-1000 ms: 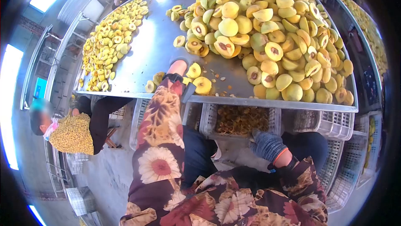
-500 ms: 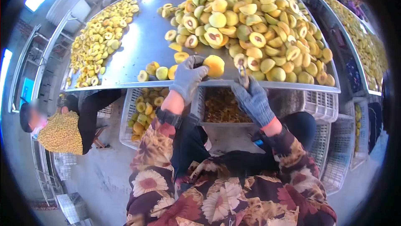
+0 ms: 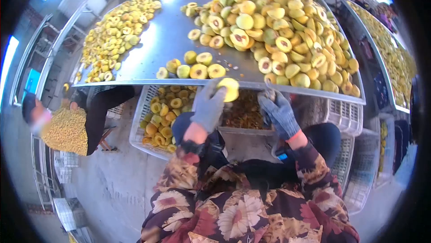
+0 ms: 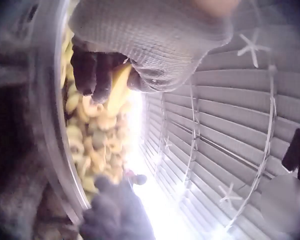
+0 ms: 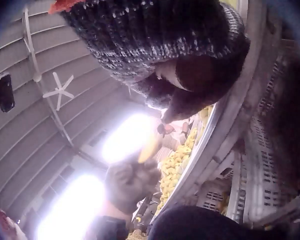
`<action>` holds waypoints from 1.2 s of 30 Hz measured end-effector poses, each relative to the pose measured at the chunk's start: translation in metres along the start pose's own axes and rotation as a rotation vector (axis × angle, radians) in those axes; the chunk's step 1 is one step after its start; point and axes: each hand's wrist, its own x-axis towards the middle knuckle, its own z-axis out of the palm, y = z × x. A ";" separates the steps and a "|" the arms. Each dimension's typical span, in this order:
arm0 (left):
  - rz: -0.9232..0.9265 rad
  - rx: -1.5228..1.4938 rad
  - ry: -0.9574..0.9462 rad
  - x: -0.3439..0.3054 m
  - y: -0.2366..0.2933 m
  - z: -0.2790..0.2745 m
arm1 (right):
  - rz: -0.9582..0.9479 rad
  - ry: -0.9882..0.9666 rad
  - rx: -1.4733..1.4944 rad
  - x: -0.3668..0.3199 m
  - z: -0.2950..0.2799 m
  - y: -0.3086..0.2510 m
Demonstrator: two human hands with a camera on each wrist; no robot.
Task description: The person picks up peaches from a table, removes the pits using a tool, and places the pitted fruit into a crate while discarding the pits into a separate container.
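Observation:
In the head view, my grey-gloved left hand (image 3: 208, 106) pinches a yellow fruit half (image 3: 230, 89) just over the table's front edge. The left wrist view shows this fruit half (image 4: 120, 90) edge-on between the glove's fingers (image 4: 102, 75). My right hand (image 3: 279, 113), in a knitted blue-grey glove, is apart from the fruit, to its right. Its fingers curl round a brown-handled tool (image 5: 182, 72) in the right wrist view; the tool's tip is unclear. Several halves (image 3: 199, 71) lie near the table edge, left of a large fruit pile (image 3: 287, 32).
A metal table (image 3: 166, 41) carries another heap of halves (image 3: 110, 41) at left. Under its edge stand a crate of fruit (image 3: 139, 131) and a container of brown scraps (image 3: 244, 117). Crates (image 3: 345, 115) stack at right. A person in a yellow patterned top (image 3: 67, 128) sits at left.
Over the last second, my right hand has risen from beside the scraps container. Since half a second ago, my left hand has drawn the fruit half back toward my body, uncovering halves on the table.

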 end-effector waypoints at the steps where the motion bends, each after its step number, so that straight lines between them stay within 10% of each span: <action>1: 0.283 0.347 0.138 0.010 -0.011 -0.031 | 0.003 0.000 -0.019 -0.006 -0.004 -0.001; 4: 0.436 0.996 0.277 0.007 0.022 -0.114 | -0.001 -0.001 -0.121 -0.015 -0.023 0.010; 6: -0.091 1.427 0.237 0.021 0.047 -0.146 | 0.015 -0.006 -0.178 -0.016 -0.037 0.025; 12: 0.128 0.848 0.059 0.158 0.053 -0.100 | -0.076 -0.063 -0.406 0.008 -0.060 0.069; 17: 0.141 1.227 0.132 0.305 -0.011 -0.050 | 0.131 0.034 -0.390 0.006 -0.058 0.049; 28: -0.125 1.450 -0.039 0.303 -0.009 -0.009 | -0.178 -0.051 -0.621 0.007 -0.062 0.071; 31: 0.055 1.335 0.015 0.271 -0.006 -0.003 | 0.142 -0.057 -0.467 0.003 -0.063 0.057; 36: 0.159 0.537 -0.226 0.148 0.023 0.034 | -0.099 0.140 0.027 0.005 -0.046 0.025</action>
